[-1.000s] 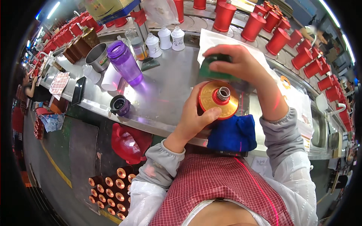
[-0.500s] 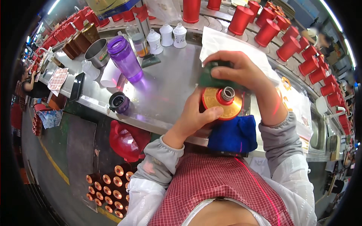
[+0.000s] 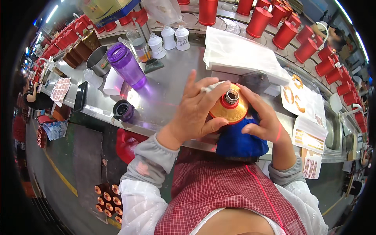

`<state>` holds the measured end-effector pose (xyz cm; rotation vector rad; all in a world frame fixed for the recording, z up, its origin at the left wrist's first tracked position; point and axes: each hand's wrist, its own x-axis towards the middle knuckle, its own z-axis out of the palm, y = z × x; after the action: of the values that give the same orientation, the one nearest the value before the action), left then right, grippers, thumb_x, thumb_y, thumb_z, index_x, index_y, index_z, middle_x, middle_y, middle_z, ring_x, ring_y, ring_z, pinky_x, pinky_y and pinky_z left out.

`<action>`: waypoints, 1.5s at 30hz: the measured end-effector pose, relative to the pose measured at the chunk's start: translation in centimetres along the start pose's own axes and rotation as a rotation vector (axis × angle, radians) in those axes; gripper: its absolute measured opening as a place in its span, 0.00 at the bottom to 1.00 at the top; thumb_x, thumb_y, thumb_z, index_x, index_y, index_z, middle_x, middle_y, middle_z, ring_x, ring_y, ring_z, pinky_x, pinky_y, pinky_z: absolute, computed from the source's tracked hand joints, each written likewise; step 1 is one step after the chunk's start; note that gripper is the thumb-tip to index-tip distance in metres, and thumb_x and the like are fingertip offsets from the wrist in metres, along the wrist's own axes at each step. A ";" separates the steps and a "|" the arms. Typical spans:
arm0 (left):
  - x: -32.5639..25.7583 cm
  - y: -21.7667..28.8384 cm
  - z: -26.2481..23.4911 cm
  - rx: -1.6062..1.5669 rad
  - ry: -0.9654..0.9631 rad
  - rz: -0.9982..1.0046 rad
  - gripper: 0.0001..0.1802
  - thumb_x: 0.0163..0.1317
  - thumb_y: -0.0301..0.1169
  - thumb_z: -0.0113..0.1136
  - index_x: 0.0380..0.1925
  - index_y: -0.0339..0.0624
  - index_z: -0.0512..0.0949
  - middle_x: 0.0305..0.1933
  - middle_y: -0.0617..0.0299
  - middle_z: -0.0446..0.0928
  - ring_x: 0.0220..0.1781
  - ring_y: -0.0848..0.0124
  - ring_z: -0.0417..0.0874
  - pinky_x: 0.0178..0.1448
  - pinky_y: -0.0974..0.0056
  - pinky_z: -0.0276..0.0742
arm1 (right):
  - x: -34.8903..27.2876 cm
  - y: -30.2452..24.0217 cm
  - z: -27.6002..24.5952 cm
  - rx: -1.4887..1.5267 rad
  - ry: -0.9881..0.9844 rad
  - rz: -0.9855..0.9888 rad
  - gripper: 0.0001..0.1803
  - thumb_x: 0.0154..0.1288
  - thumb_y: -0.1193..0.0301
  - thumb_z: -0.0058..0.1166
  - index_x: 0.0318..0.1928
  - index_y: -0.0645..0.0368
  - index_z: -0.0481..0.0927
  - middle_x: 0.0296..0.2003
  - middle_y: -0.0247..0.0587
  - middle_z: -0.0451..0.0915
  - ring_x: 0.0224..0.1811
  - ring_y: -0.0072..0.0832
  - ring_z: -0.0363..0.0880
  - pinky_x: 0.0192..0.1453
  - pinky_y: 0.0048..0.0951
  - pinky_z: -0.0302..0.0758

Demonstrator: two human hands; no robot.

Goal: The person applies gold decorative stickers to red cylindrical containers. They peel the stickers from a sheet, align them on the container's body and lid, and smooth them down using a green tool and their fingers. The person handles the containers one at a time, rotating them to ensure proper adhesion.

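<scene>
A red bottle (image 3: 236, 111) with a shiny gold shoulder stands in front of me, its bare threaded metal neck facing up. My left hand (image 3: 194, 109) grips its left side, thumb and fingers on the gold shoulder. A small white wad (image 3: 210, 87), perhaps cloth or tissue, shows beneath those fingers. On the other side, my right hand (image 3: 263, 117) curves its fingers along the bottle, thumb toward me. Just below the bottle lies a folded blue cloth (image 3: 243, 141). Behind my right fingers sits a dark block-like thing (image 3: 255, 81).
To the left stand a purple water bottle (image 3: 126, 66), its dark lid (image 3: 123, 110) and a steel pot (image 3: 98, 61). Small white bottles (image 3: 156, 46) line the back. White padding (image 3: 239, 49) lies beyond my hands. Red canisters (image 3: 259, 22) fill a conveyor behind; decal sheets (image 3: 309, 134) lie right.
My right hand has let go of the dark green block and come down to the bottle's right side. My left hand has shifted up around the shoulder, with a white wad now showing.
</scene>
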<state>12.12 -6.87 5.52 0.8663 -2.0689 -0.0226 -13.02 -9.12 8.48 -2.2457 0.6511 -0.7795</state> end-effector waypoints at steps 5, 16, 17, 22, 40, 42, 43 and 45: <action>-2.6 4.7 2.1 0.286 0.226 -0.160 0.28 0.68 0.48 0.50 0.60 0.40 0.71 0.57 0.59 0.77 0.65 0.62 0.69 0.76 0.40 0.37 | -0.5 0.0 1.7 -0.123 0.108 0.030 0.46 0.53 0.63 0.69 0.68 0.66 0.60 0.64 0.55 0.66 0.66 0.48 0.65 0.69 0.40 0.62; -2.5 6.1 1.7 0.300 0.308 -0.168 0.30 0.69 0.50 0.48 0.61 0.37 0.71 0.62 0.59 0.74 0.66 0.59 0.67 0.77 0.41 0.37 | -0.2 -0.2 3.1 -0.127 0.252 0.008 0.43 0.48 0.72 0.67 0.66 0.65 0.65 0.57 0.54 0.73 0.60 0.46 0.73 0.64 0.37 0.68; -2.6 6.5 2.0 0.305 0.306 -0.178 0.29 0.68 0.47 0.49 0.60 0.38 0.71 0.62 0.60 0.74 0.66 0.59 0.67 0.77 0.42 0.36 | -0.2 -0.1 3.3 -0.102 0.264 0.004 0.43 0.46 0.74 0.66 0.66 0.65 0.65 0.57 0.54 0.73 0.60 0.46 0.72 0.64 0.37 0.68; -3.8 7.6 2.9 0.184 0.308 -0.037 0.25 0.64 0.42 0.56 0.58 0.40 0.74 0.60 0.61 0.75 0.68 0.60 0.64 0.77 0.43 0.36 | -0.5 -0.6 2.1 -0.142 0.205 0.057 0.42 0.46 0.78 0.63 0.66 0.64 0.65 0.58 0.53 0.73 0.60 0.46 0.73 0.65 0.37 0.67; -1.6 1.8 2.7 -0.564 0.092 -0.356 0.63 0.47 0.49 0.74 0.72 0.38 0.41 0.70 0.45 0.58 0.71 0.53 0.63 0.73 0.55 0.57 | 2.7 1.4 -0.8 -0.036 0.503 0.172 0.11 0.64 0.74 0.57 0.45 0.62 0.75 0.34 0.36 0.78 0.37 0.18 0.74 0.41 0.22 0.71; -1.7 1.7 2.6 -0.556 0.062 -0.396 0.63 0.46 0.49 0.74 0.73 0.41 0.41 0.71 0.43 0.57 0.71 0.48 0.61 0.73 0.54 0.56 | 1.4 0.1 -0.4 -0.197 0.491 -0.123 0.12 0.56 0.79 0.60 0.42 0.59 0.76 0.31 0.40 0.76 0.31 0.26 0.73 0.37 0.28 0.69; -1.8 1.7 2.7 -0.552 0.059 -0.401 0.63 0.46 0.48 0.75 0.73 0.41 0.42 0.71 0.43 0.57 0.72 0.47 0.60 0.74 0.53 0.55 | 0.6 -0.7 -0.3 -0.287 0.434 -0.216 0.13 0.52 0.79 0.61 0.40 0.59 0.77 0.32 0.41 0.76 0.31 0.30 0.72 0.37 0.31 0.69; -1.9 1.8 2.8 -0.542 0.068 -0.417 0.64 0.44 0.47 0.76 0.72 0.41 0.43 0.71 0.43 0.56 0.73 0.47 0.58 0.74 0.52 0.54 | -0.3 -1.9 -0.3 -0.300 0.312 -0.363 0.15 0.47 0.79 0.63 0.39 0.58 0.78 0.32 0.41 0.76 0.31 0.36 0.72 0.39 0.35 0.69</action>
<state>9.78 -5.23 2.95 0.9133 -1.6592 -0.7328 -13.00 -7.80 9.93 -2.5818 0.5346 -1.3051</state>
